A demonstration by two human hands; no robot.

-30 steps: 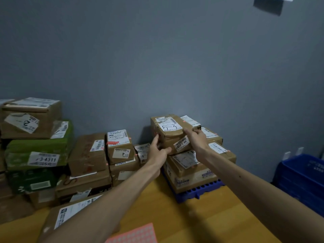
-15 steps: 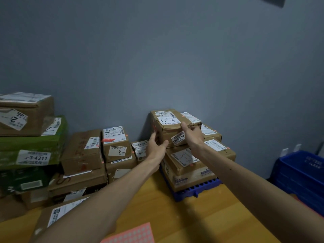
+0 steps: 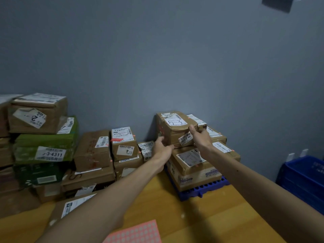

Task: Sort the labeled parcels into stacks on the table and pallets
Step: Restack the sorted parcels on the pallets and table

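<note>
A brown parcel marked "5-3" (image 3: 175,127) lies on top of the stack of brown parcels (image 3: 191,160) that sits on the blue pallet (image 3: 201,190) against the wall. My left hand (image 3: 162,148) grips its lower left corner, fingers on the side face and thumb along the bottom edge. My right hand (image 3: 201,137) wraps round its front right corner, next to a white label. Smaller labelled parcels (image 3: 215,134) lie just behind and right of it on the same stack.
Left of the pallet stand piles of parcels: a brown box marked "2" (image 3: 36,116), a green box (image 3: 45,149) and brown boxes (image 3: 124,142). A blue crate (image 3: 305,179) stands at the right. A pink sticker sheet (image 3: 135,232) lies on the wooden table (image 3: 175,216).
Both hands have pushed the "5-3" parcel a little farther back toward the wall, and it now sits flatter on the stack. My grip on its two corners has stayed.
</note>
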